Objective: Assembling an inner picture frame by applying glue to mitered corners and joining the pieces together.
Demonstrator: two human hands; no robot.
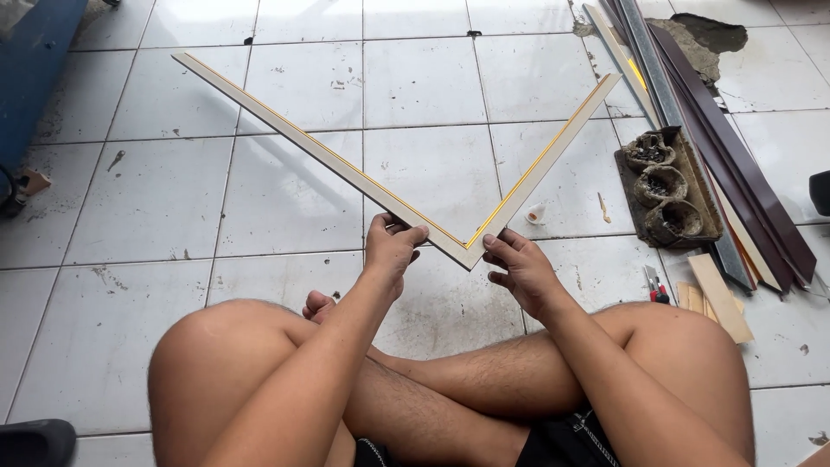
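I sit cross-legged on a white tiled floor. Two cream frame mouldings with a gold inner edge meet in a V-shaped corner (464,251) just above my knees. The long left strip (294,143) runs up to the far left, the right strip (553,151) up to the right. My left hand (392,249) grips the left strip close to the joint. My right hand (519,268) holds the right strip at the corner, fingers curled under it. The V is lifted off the floor and casts a shadow.
A bundle of long dark, grey and cream mouldings (692,112) lies at the right. Beside it sits a dirty tray with three crusted pots (666,186). Short wood offcuts (718,298) and a small red-handled tool (654,285) lie near my right knee. A blue object (30,60) is far left.
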